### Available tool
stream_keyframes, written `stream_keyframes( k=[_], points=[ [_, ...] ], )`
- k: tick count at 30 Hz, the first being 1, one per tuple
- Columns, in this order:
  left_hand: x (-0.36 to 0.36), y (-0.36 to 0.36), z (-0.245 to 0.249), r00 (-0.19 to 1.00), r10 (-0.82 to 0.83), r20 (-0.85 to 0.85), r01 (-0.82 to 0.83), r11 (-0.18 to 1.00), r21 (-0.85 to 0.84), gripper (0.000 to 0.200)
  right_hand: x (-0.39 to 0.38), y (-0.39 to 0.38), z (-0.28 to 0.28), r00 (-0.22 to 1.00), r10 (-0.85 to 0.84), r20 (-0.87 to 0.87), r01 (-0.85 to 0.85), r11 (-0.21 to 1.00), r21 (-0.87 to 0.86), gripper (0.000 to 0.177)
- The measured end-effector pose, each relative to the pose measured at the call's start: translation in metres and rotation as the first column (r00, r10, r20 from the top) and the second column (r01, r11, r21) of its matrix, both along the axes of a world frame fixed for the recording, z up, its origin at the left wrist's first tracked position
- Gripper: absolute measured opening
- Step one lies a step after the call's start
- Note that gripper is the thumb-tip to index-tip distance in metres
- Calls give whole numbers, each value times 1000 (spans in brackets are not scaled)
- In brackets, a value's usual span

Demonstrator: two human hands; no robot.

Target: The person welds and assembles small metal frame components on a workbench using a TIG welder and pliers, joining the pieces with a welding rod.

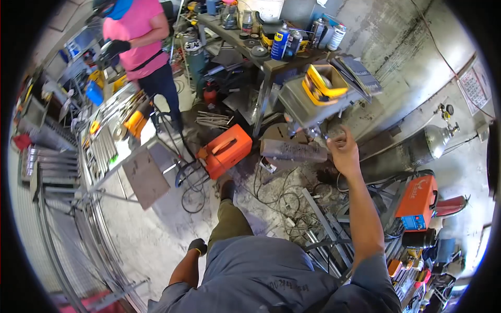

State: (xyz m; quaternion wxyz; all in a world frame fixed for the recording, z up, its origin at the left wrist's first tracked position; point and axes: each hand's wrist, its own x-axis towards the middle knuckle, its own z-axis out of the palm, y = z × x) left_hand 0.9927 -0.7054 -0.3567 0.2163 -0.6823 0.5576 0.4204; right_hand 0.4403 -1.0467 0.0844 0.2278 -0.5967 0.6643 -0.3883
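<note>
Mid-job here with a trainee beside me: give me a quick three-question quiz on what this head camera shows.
1. True or false: the orange case lies on the floor with neither of the wearer's hands touching it.
2. What sits on top of the grey machine? A. a red bucket B. a yellow casing C. a folded cloth
3. Which of the wearer's hands is gloved?
Key: 1 true. 2 B. 3 the left hand; the right hand is bare and raised.
</note>
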Motion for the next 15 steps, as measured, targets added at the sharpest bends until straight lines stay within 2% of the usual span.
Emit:
stream_keyframes(
  k=[1, 2, 4, 5, 6, 8, 11, 13, 15],
  points=[
    [15, -38, -1, 997, 76, -19, -77, 996, -53, 48, 11, -30, -8, 997, -54, -61, 53, 998, -16, 83],
    [30, -85, -5, 1000, -14, -15, 12, 996, -86, 49, 21, -55, -21, 989, -123, -78, 123, 992, -11, 88],
    [57, -170, -10, 992, 47, -119, -75, 967, -245, 50, 37, -92, -53, 960, -255, -116, 257, 967, -2, 97],
    [63, -218, 4, 989, 91, -121, -115, 971, -208, 49, 39, -107, -70, 966, -252, -60, 250, 967, -45, 101],
    [65, -265, 22, 989, 100, -105, -120, 969, -215, 47, 51, -117, -72, 940, -333, -79, 328, 942, -66, 101],
    [78, -341, 14, 983, 76, -167, -129, 933, -335, 43, 80, -129, -59, 864, -490, -117, 480, 871, -107, 102],
    [64, -455, 58, 982, 44, -186, -113, 920, -376, 31, 84, -128, -55, 851, -498, -168, 509, 860, 31, 76],
    [60, -513, 10, 986, -66, -156, -6, 907, -421, 27, 46, -107, -84, 885, -449, -123, 460, 885, 76, 64],
    [42, -570, -7, 964, -127, -235, -3, 875, -485, 25, 40, -88, -93, 899, -436, -44, 437, 885, 160, 58]
  ],
)
